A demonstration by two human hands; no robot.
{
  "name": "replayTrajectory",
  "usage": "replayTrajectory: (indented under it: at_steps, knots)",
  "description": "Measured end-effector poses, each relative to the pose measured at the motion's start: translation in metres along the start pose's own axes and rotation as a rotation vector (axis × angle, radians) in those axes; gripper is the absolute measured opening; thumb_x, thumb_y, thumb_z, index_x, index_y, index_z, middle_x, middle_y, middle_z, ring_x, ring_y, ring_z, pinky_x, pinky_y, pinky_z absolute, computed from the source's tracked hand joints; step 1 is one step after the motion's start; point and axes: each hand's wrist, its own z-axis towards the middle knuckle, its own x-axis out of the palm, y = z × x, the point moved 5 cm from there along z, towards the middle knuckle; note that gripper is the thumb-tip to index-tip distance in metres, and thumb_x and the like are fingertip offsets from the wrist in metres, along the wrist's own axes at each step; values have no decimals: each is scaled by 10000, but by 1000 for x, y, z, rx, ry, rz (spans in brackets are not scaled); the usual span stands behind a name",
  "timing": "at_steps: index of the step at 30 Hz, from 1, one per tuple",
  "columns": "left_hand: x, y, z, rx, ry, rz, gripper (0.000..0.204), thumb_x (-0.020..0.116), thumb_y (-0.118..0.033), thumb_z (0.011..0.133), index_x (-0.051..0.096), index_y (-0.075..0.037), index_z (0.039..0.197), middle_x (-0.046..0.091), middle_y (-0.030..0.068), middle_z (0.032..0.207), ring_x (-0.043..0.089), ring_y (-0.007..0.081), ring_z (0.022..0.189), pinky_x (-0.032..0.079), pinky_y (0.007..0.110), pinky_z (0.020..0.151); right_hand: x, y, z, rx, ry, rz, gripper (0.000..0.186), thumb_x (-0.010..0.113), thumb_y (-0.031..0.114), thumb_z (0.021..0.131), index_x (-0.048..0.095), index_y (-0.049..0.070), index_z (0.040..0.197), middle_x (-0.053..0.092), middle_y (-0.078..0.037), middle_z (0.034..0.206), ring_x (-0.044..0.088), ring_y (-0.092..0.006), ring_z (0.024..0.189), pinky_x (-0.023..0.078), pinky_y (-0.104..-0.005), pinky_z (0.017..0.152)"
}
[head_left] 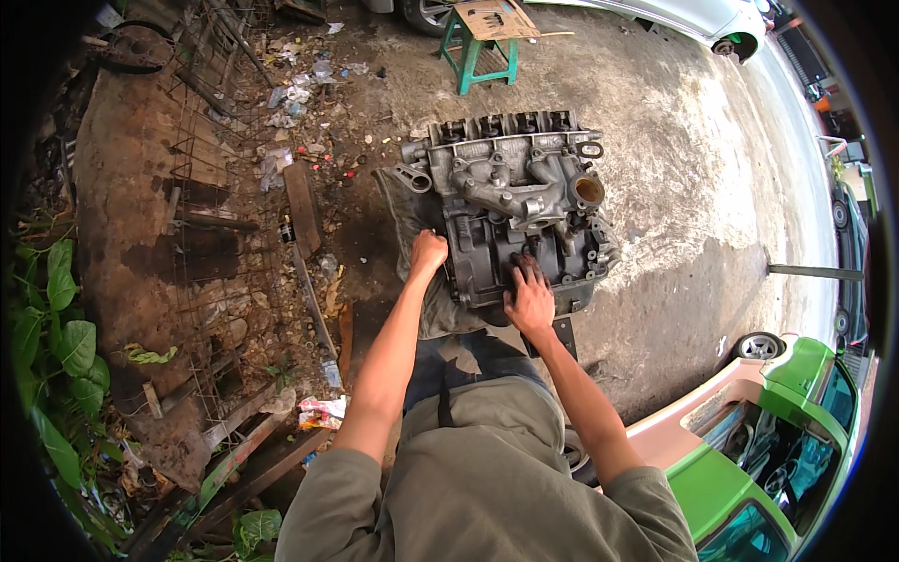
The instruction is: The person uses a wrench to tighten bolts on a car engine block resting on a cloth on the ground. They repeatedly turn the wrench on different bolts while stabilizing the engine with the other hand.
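A greasy car engine lies before me, its dark block toward me and the grey intake manifold across its middle. At its far end is the cylinder head. My left hand is closed in a fist by the block's left edge; whatever the fingers hold, if anything, is hidden. On the near part of the block rests my right hand, fingers stretched forward and blackened at the tips. A dark grey cloth shows along the engine's left side and under it.
Beyond the engine stands a green stool with small dark pieces on its wooden top. A silver car is behind it. Rubbish, planks and leafy plants lie left. A green and pink vehicle stands near right.
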Motion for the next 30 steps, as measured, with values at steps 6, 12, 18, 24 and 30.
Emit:
replayTrajectory:
  at_steps: [6, 12, 18, 24, 30]
  knots:
    - [-3, 14, -60, 352, -228, -197, 437, 477, -271, 1057, 729, 10, 837, 690, 235, 763, 688, 423, 789, 494, 501, 745, -4, 4, -1, -36, -81, -26, 581, 715, 194, 823, 583, 33, 1365, 466, -133, 1560, 397, -337, 1484, 361, -460, 1211]
    - [27, 64, -154, 368, -90, -384, 273, 518, -209, 1096, 678, -5, 1182, 667, 195, 959, 664, 378, 893, 514, 453, 825, -4, 3, -1, -29, -59, -33, 588, 709, 209, 831, 575, 31, 1375, 451, -136, 1572, 393, -340, 1487, 364, -464, 1209]
    - [35, 108, -161, 401, -195, -789, 274, 497, -130, 1126, 668, 31, 1268, 716, 96, 1147, 662, 184, 1047, 492, 314, 955, -4, 3, -2, -12, -50, -22, 587, 704, 216, 845, 567, 31, 1385, 443, -134, 1578, 387, -342, 1489, 370, -462, 1205]
    - [2, 116, -121, 146, -276, -933, 313, 550, -242, 1114, 712, 22, 1156, 702, 79, 876, 647, 137, 794, 497, 313, 783, -2, 2, -1, 16, -9, -15, 598, 708, 233, 855, 576, 40, 1405, 423, -109, 1604, 341, -300, 1531, 339, -480, 1231]
    - [-10, 89, -91, 67, -244, -631, 408, 519, -306, 1122, 745, 1, 976, 615, 53, 631, 610, 153, 601, 468, 352, 613, -1, 1, 0, 1, -12, -9, 602, 709, 232, 853, 574, 41, 1407, 418, -118, 1606, 334, -297, 1537, 334, -483, 1236]
